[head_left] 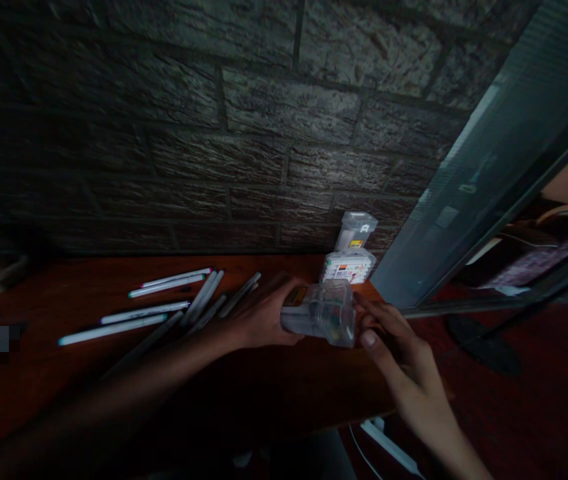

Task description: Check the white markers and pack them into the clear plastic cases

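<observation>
My left hand (264, 317) grips a clear plastic marker case (321, 312) lying on its side over the reddish wooden desk (64, 373). At the case's right end, my right hand (389, 337) touches it with fingers and thumb curled round the end. Markers show faintly inside the case. Several white markers (174, 307) lie loose on the desk to the left of my left hand.
A second marker case (349, 263) stands against the dark brick wall (264, 113), just behind the held one. A glass panel (489, 173) leans at the right. White cables (389, 447) hang below the desk edge. The scene is dim.
</observation>
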Motion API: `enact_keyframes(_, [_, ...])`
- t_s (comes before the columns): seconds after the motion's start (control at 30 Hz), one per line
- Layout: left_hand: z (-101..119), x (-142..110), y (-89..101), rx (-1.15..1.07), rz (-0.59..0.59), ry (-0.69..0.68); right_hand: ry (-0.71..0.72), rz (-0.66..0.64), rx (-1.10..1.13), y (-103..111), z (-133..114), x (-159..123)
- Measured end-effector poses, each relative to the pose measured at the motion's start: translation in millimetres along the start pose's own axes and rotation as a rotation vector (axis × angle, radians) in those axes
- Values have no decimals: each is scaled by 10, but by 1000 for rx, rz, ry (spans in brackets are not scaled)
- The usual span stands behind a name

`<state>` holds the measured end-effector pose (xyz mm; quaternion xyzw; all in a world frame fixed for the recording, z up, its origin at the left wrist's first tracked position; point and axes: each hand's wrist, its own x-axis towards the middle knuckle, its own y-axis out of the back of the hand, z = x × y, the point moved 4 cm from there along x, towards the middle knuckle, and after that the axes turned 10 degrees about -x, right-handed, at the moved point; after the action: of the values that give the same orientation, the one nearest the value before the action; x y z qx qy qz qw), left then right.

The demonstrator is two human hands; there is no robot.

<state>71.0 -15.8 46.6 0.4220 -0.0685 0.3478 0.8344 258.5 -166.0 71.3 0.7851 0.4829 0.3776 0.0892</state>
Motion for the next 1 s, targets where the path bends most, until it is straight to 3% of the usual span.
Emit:
enact_keyframes(0.13, [35, -20, -11, -48, 52, 62, 139, 36, -214, -90, -101, 33])
enact_keyframes(0.33, [91, -60, -49, -65, 132, 105, 221, 53, -289, -125, -203, 94])
enact_keyframes(0.53, [195, -79, -38, -42, 183, 160, 222, 26, -341, -201, -273, 210])
enact_keyframes(0.77, [180, -111, -85, 47, 266, 146, 188, 135, -299, -402, -283, 508])
enact_keyframes(1.0, [204, -186, 82, -17, 202, 229, 157, -150, 117, -581, 27, 908])
